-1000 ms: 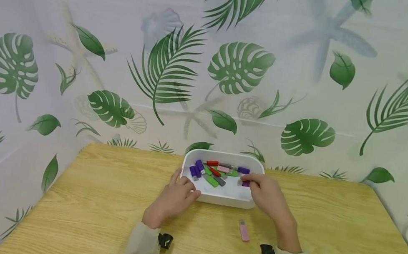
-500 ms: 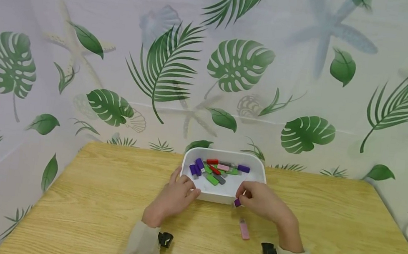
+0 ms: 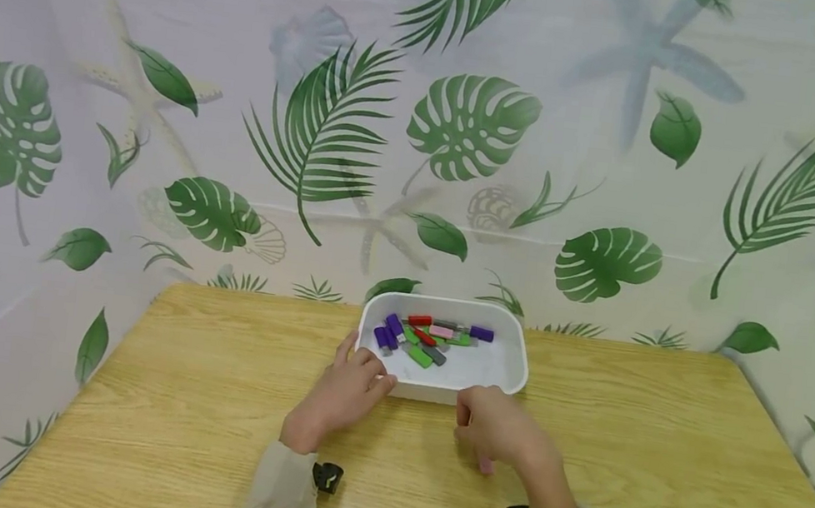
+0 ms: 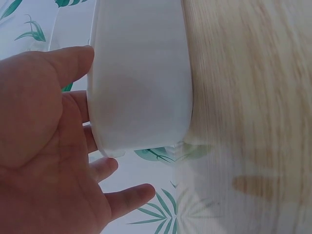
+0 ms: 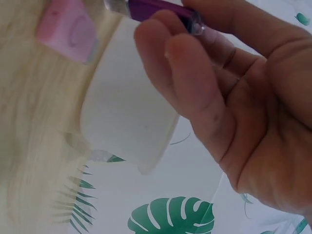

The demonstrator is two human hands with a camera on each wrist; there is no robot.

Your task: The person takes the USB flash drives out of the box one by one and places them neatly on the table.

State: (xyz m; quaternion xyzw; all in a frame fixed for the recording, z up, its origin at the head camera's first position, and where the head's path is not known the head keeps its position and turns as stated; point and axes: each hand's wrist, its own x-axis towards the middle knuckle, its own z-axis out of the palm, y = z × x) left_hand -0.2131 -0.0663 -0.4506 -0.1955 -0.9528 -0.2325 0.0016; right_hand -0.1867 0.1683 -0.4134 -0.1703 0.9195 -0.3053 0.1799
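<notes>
A: What do the right hand's (image 3: 501, 428) fingers have?

B: A purple USB stick (image 5: 151, 7), pinched at the tips; the right wrist view shows its metal end poking out past them. From the head camera the hand hides it.

A: Where is that over the surface (image 3: 209, 407)?

B: Just in front of the white bin (image 3: 429, 393), which sits by the middle of the far edge.

A: And the pink USB stick (image 3: 485, 465)?

B: On the surface, farther from the far edge than the bin, partly hidden below the right hand.

A: The left hand (image 3: 344, 395)?

B: Its fingers are loosely spread, touching the bin's near left corner. The other sticks (image 3: 419, 356) lie inside, mostly toward the bin's left and back.
</notes>
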